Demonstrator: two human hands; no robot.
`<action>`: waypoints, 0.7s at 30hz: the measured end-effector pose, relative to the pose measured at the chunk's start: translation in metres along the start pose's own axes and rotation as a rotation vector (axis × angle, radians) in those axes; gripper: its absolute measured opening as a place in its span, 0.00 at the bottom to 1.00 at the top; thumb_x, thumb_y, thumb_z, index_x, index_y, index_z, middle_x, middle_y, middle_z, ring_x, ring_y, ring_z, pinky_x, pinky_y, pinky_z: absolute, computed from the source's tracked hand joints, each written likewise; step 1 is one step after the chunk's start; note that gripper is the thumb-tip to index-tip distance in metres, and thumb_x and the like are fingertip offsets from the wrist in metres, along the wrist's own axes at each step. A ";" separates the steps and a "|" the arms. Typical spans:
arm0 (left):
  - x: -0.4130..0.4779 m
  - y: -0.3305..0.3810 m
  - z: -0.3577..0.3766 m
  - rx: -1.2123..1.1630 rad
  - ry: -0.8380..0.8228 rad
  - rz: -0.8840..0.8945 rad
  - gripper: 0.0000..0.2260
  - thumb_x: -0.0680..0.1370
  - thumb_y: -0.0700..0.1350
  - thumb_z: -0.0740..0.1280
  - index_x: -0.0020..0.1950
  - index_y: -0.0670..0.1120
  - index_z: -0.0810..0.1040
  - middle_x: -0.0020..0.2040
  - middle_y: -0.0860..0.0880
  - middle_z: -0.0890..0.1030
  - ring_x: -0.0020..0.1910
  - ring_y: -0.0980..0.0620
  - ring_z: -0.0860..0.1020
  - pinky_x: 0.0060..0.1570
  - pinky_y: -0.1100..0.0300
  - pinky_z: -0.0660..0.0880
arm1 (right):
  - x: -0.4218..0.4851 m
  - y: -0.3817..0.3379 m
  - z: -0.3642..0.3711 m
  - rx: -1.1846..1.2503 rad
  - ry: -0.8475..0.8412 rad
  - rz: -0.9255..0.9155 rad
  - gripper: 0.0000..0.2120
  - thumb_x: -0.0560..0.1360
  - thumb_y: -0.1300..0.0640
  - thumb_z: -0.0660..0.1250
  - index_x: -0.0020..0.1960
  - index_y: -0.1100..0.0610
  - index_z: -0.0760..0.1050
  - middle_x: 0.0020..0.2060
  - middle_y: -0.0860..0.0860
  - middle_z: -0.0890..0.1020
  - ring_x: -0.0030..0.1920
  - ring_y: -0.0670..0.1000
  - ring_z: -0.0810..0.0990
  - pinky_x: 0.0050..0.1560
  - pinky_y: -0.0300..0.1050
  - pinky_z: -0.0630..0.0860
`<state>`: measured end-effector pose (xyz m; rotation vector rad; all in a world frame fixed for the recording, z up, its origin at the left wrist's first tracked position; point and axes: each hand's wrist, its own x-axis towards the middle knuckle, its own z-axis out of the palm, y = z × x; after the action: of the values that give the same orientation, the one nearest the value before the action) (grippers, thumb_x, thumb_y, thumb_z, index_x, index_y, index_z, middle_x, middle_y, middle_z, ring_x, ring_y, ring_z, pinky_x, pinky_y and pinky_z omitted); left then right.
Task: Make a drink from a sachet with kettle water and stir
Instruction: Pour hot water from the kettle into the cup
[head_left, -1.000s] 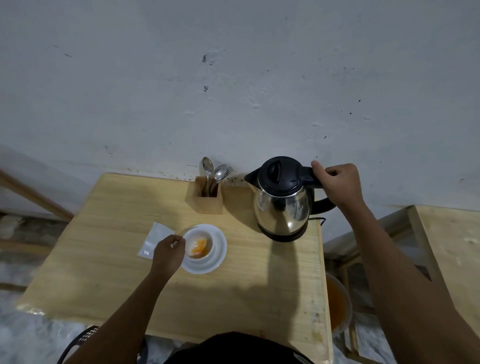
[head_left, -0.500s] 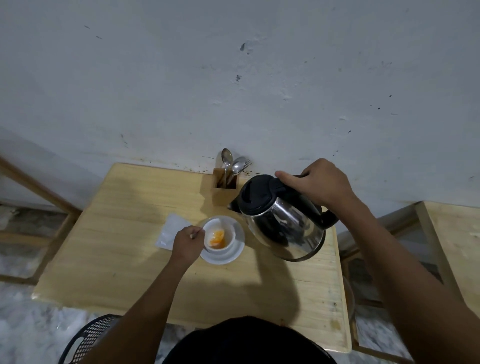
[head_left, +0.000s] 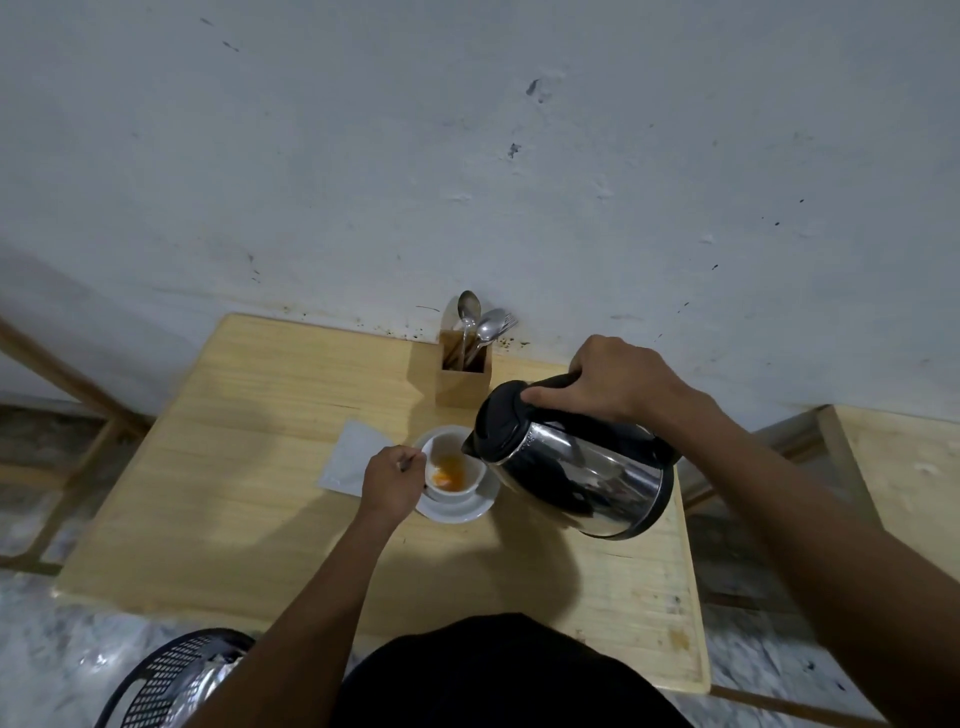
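Your right hand (head_left: 618, 384) is wrapped tight around the black handle of the kettle (head_left: 576, 462), thumb pressed toward the lid, so that the steel body hangs tipped with its spout just over the near rim of the cup (head_left: 453, 470); this overhand hold puts the weight under your wrist and lets a slight roll of the forearm meter the flow. Your left hand (head_left: 390, 486) is closed at the cup's left side, fingers pinched on what appears to be a thin spoon handle (head_left: 410, 461) that leans into the cup; whether the hand also touches the cup wall cannot be told. Held so, it readies the stirrer and probably steadies the cup against the pour. The cup stands on a white saucer (head_left: 470, 506), which would catch any splash, and orange powder with some darker liquid lies in its bottom, suggesting that water has begun to enter, though no stream can be made out. The sachet (head_left: 349, 460), a pale flat packet, lies on the table (head_left: 234, 467) just left of the saucer, partly behind your left hand and clear of the spout. A wooden holder (head_left: 462, 382) with spare spoons stands behind, near the wall. Judged from this, filling is in hand and stirring remains.
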<state>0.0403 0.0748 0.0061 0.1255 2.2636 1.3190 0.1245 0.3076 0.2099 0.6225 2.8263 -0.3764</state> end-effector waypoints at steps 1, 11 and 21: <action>0.001 0.000 0.000 -0.010 -0.003 0.000 0.07 0.78 0.44 0.64 0.42 0.45 0.79 0.45 0.38 0.81 0.45 0.40 0.81 0.53 0.41 0.78 | 0.001 -0.002 0.000 -0.012 -0.006 0.000 0.33 0.64 0.24 0.64 0.28 0.56 0.67 0.24 0.49 0.72 0.27 0.51 0.72 0.31 0.42 0.66; 0.001 -0.001 -0.001 -0.007 -0.009 0.007 0.08 0.78 0.45 0.65 0.43 0.43 0.80 0.44 0.40 0.80 0.44 0.41 0.81 0.52 0.41 0.79 | 0.007 -0.017 -0.003 -0.081 -0.028 -0.028 0.32 0.63 0.24 0.65 0.30 0.55 0.71 0.26 0.49 0.75 0.29 0.50 0.75 0.33 0.44 0.69; -0.001 0.002 -0.002 -0.012 -0.021 0.012 0.06 0.78 0.42 0.64 0.43 0.43 0.79 0.40 0.48 0.78 0.45 0.40 0.81 0.52 0.41 0.79 | 0.007 -0.010 -0.006 -0.101 -0.053 -0.004 0.32 0.63 0.24 0.65 0.32 0.55 0.69 0.27 0.49 0.75 0.30 0.50 0.74 0.35 0.44 0.69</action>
<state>0.0395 0.0744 0.0089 0.1479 2.2405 1.3306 0.1133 0.3035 0.2158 0.5773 2.7768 -0.2453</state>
